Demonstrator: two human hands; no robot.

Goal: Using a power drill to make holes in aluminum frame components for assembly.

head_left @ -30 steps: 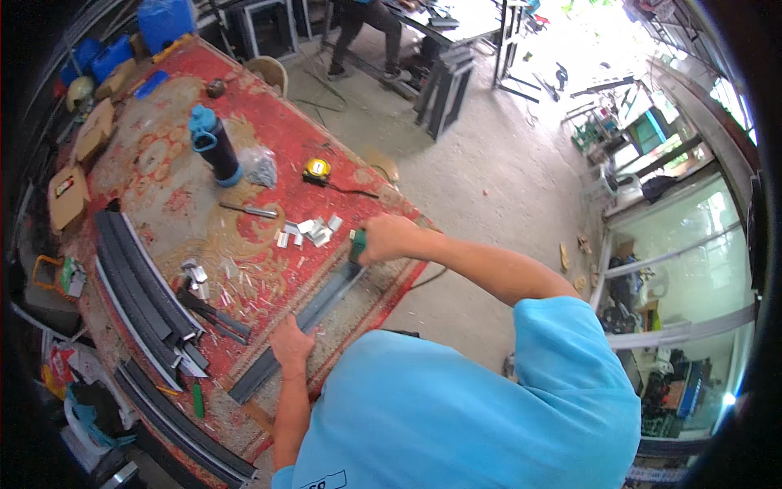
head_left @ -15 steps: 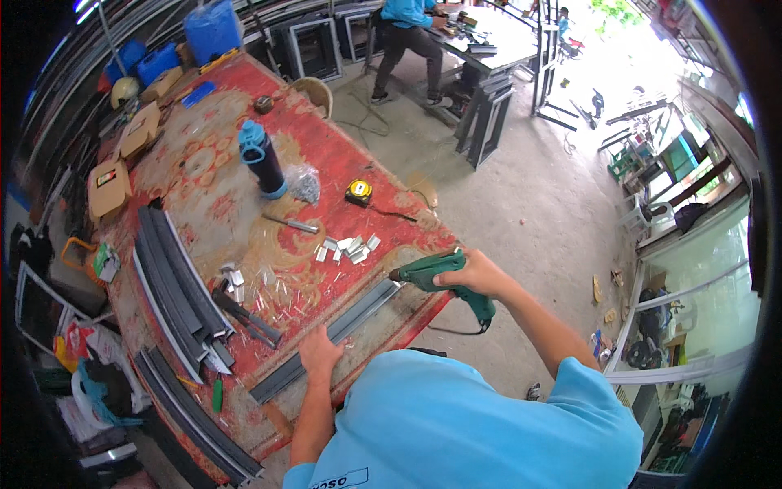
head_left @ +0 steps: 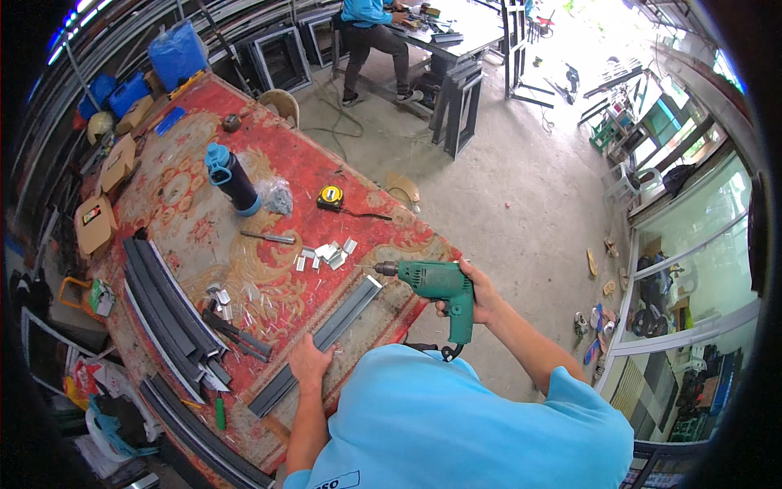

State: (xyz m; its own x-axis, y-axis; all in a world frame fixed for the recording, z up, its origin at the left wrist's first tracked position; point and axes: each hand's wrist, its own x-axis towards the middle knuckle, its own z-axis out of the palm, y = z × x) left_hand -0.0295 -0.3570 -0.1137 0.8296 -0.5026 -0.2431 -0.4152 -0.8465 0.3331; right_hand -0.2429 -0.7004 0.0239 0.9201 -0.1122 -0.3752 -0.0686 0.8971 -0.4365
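While left hand (head_left: 308, 361) pins the profile (head_left: 319, 342), right hand (head_left: 479, 292) (arm bent) levels drill (head_left: 436, 285).

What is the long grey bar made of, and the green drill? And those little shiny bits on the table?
The long grey bar under the left hand looks like metal, probably painted aluminium: thin straight walls, matte dark coat. The green drill in the right hand seems to have a smooth plastic body with a metal chuck in front. The little shiny bits look like bare silvery metal, since they glint.

the left hand (head_left: 309, 360) covers part of the dark metal profile (head_left: 319, 342); the small silver pieces (head_left: 326, 253) are too small to tell.
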